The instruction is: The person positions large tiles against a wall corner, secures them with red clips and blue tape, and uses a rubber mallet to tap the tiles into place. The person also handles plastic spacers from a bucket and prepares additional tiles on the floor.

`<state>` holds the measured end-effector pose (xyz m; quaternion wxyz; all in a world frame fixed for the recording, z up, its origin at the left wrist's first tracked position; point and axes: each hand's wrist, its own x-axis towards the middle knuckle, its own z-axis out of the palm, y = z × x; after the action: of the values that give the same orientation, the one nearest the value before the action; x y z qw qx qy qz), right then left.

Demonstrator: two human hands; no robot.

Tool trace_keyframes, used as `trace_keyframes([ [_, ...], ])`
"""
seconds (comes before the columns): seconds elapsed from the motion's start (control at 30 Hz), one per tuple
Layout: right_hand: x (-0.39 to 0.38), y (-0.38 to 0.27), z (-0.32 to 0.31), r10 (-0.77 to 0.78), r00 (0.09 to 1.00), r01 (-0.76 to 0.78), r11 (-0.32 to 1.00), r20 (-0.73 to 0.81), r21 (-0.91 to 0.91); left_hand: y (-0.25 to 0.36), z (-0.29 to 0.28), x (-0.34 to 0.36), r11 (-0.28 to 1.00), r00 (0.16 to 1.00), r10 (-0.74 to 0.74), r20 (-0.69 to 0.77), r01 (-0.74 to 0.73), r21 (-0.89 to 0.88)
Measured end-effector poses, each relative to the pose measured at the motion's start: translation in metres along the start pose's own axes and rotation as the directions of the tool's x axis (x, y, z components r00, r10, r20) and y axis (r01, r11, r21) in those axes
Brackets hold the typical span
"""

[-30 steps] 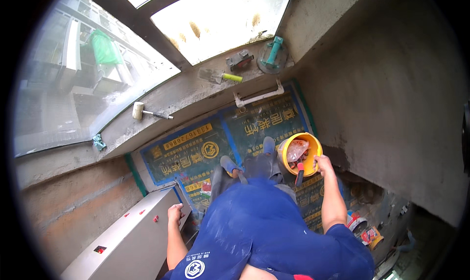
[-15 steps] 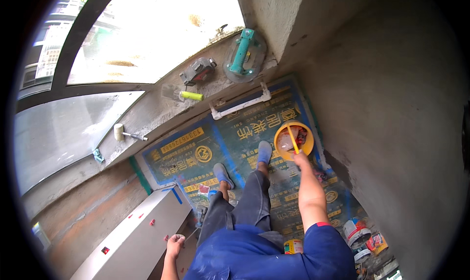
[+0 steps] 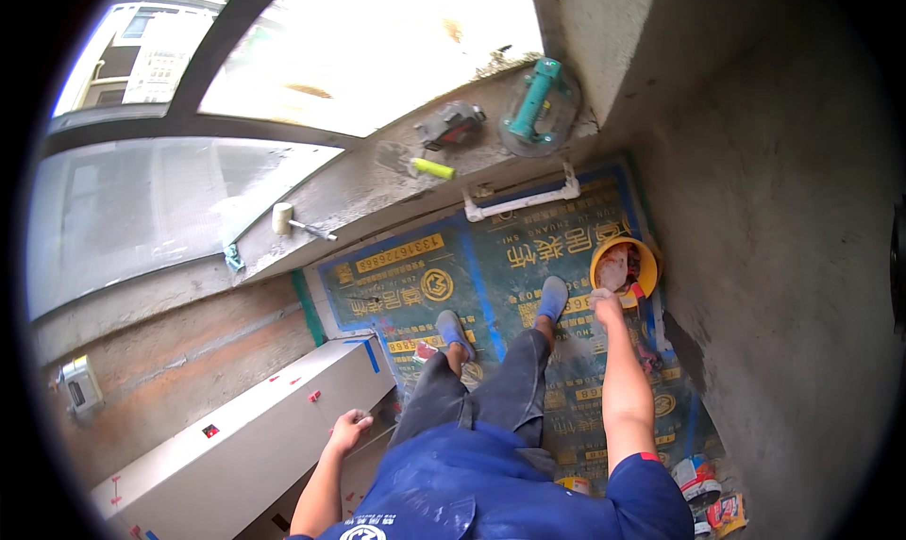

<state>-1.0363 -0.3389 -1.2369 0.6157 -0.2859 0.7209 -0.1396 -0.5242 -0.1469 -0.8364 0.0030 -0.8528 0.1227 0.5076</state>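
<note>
My right hand (image 3: 605, 301) is closed at the near edge of a yellow bucket (image 3: 649, 299), by its rim and handle. Whether the fingers grip the rim or the lowered handle I cannot tell exactly. Inside the bucket lie a pale, flat-looking piece (image 3: 615, 268) and some reddish items, partly hidden. My left hand (image 3: 351, 430) hangs beside my left hip, fingers loosely curled and a little apart, with nothing visible in it. It is nearest to a long white panel-like box (image 3: 274, 408).
On the window ledge lie a teal-handled suction lifter (image 3: 535, 106), a grey power tool (image 3: 451, 125), a green-handled trowel (image 3: 432, 168) and a white-headed mallet (image 3: 283, 219). A white pipe rail (image 3: 522, 204) runs below. Buckets and packages (image 3: 696, 481) stand lower right, by a grey wall (image 3: 774, 238).
The bucket's handle stood arched over its opening; now it no longer crosses it. My right hand sits lower at the bucket's edge. The view has shifted, and my left hand's fingers have loosened.
</note>
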Motion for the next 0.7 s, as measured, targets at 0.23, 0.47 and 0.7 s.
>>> trace_keyframes([
  [0.23,-0.08,-0.068,0.028,0.102,0.995,-0.101,0.977,0.001,0.186,-0.009,-0.012,0.056,0.976,0.984,0.145,0.106,-0.125,-0.178],
  [0.47,-0.169,-0.086,0.049,0.037,0.937,-0.056,0.998,-0.347,-0.043,-0.054,-0.041,0.132,0.902,0.948,0.313,0.061,-0.276,-0.331],
  [0.7,-0.249,-0.031,0.124,0.069,0.968,-0.055,0.996,-0.241,0.067,-0.141,-0.081,0.171,0.906,0.982,0.179,0.057,-0.142,-0.398],
])
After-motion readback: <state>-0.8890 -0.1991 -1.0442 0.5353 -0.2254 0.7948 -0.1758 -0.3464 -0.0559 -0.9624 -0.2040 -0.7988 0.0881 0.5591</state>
